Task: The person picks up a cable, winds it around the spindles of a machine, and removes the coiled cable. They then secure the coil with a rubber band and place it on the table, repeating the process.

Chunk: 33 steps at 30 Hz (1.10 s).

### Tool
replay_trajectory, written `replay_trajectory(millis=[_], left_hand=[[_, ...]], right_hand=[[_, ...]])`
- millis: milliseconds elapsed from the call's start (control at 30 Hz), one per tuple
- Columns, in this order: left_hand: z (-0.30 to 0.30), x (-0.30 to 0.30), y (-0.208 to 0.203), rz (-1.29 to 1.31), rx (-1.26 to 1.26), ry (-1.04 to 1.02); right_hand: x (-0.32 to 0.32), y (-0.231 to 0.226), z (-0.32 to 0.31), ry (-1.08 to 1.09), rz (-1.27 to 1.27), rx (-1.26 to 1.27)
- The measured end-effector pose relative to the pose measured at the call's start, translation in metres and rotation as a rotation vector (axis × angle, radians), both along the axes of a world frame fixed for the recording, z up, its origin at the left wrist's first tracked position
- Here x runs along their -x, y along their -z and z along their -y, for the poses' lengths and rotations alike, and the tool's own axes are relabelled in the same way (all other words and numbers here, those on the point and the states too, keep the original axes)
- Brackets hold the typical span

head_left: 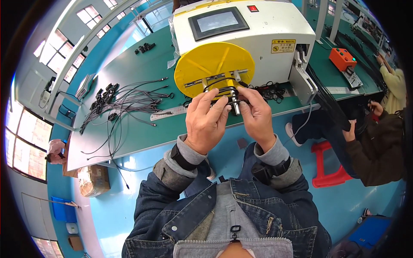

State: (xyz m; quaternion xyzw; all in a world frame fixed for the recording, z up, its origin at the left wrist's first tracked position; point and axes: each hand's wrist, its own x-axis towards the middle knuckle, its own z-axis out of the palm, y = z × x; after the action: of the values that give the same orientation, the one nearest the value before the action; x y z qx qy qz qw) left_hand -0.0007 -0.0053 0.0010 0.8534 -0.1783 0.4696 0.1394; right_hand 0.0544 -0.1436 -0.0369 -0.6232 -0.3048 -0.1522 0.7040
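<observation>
A black cable [225,90] is looped around the metal posts [235,107] that stick out from the yellow disc [214,62] of a white winding machine [275,30]. My left hand [205,122] has its fingers closed on the left side of the coil. On the other side, my right hand [258,114] pinches the same coil between thumb and fingers. The fingertips partly hide the loops, so where the cable ends lie cannot be made out.
Left of the machine, a pile of loose black cables [129,101] spreads over the green table [146,69], some hanging off its edge. Coiled cables [270,91] lie beneath the machine. An orange control box [343,59] stands right. A co-worker [378,146] sits near a red stool [329,167].
</observation>
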Motion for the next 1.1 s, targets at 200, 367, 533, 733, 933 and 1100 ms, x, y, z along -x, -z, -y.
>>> replay_trajectory(millis=[200, 367, 533, 733, 933, 1100], left_hand=[[0.0, 0.002, 0.0, 0.002, -0.011, -0.023], [0.001, 0.0, -0.001, 0.004, -0.009, -0.033], [0.0, -0.003, 0.0, 0.011, 0.007, -0.017], [0.002, -0.005, -0.002, -0.052, 0.065, -0.019], [0.003, -0.007, -0.015, -0.324, 0.2, -0.034], [-0.003, -0.02, 0.001, -0.249, 0.073, -0.131]], right_hand=[[0.005, 0.004, -0.005, -0.009, -0.004, -0.061], [0.016, 0.009, -0.008, 0.046, -0.036, -0.066], [0.027, 0.005, -0.016, 0.259, 0.097, 0.039], [0.008, 0.008, -0.016, 0.313, 0.202, 0.101], [-0.011, 0.003, -0.005, 0.226, 0.178, 0.157], [-0.025, 0.001, 0.0, 0.081, 0.045, 0.259]])
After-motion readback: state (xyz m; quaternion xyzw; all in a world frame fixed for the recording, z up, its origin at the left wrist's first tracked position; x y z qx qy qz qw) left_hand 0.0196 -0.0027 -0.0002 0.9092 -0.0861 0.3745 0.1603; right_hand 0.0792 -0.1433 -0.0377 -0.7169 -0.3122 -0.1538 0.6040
